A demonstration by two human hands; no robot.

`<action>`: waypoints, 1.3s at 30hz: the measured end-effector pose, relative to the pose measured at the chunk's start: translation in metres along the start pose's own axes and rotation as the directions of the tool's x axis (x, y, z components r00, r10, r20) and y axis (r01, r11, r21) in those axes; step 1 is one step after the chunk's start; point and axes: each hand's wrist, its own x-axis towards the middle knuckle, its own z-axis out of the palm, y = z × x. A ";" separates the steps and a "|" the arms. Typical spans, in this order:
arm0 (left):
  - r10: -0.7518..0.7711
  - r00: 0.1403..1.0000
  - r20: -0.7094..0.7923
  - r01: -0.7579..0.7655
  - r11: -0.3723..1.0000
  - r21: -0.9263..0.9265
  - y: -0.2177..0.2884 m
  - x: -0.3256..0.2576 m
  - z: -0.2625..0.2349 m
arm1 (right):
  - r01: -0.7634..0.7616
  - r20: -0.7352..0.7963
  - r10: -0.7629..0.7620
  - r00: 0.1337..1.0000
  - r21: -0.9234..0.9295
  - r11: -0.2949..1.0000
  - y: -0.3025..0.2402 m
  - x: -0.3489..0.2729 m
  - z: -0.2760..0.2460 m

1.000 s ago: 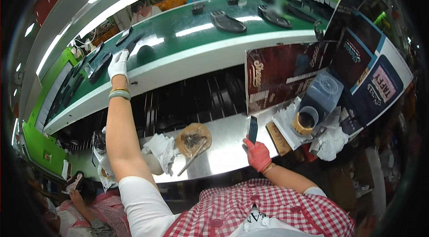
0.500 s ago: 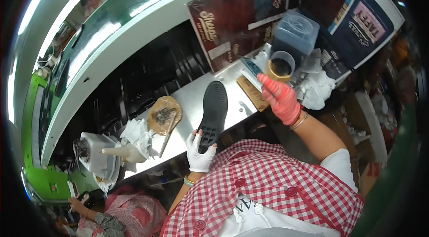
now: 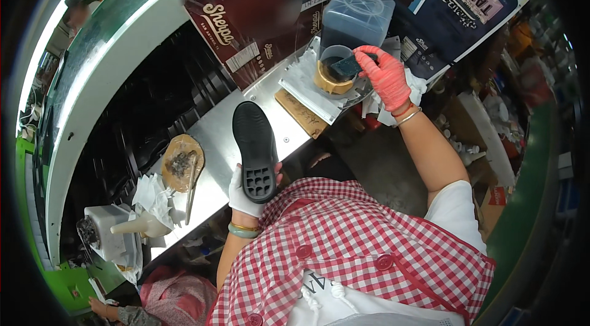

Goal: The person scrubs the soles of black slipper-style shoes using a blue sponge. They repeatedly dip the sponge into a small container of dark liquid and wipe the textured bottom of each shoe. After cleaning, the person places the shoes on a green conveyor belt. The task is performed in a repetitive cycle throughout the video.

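A black shoe sole (image 3: pixel 253 135) with a waffle-patterned heel rests upright in my left hand (image 3: pixel 241 195), which wears a white glove. The thumb and fingers close around the heel end from below, and the sole is held over the bench edge. In its red glove, my right hand (image 3: pixel 388 80) pinches a flat dark tool (image 3: pixel 346 67), whose exact kind I cannot make out. That tool's far end is at the mouth of a clear cup (image 3: pixel 337 52) with a tan, coated base (image 3: pixel 332 85). Dark contents show inside the cup.
A covered clear tub (image 3: pixel 359 12) stands behind the cup. On the metal bench (image 3: pixel 215 126) lie a brown board (image 3: pixel 300 114), a tan pad with a stick (image 3: pixel 182 163), and a white container (image 3: pixel 114 227). Printed cartons (image 3: pixel 258 18) line the back. Another person's sleeve (image 3: pixel 138 315) shows at lower left.
My right hand has brought the flat tool to the cup's mouth. The sole is turned slightly and my left hand now wraps further around its heel. The whole view has shifted.
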 end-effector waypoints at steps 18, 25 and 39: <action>0.071 0.994 0.084 -0.084 0.983 0.162 0.000 0.013 0.060 | -0.054 0.046 0.050 0.998 0.098 0.994 0.007 0.005 -0.005; 0.147 0.989 0.031 -0.149 0.985 0.086 -0.006 0.010 0.043 | -0.217 0.024 0.226 0.974 0.394 0.893 0.029 -0.003 -0.009; 0.177 0.970 0.168 -0.191 0.979 0.071 0.005 -0.019 0.037 | -0.252 0.345 0.112 0.932 0.394 0.884 -0.057 -0.096 0.130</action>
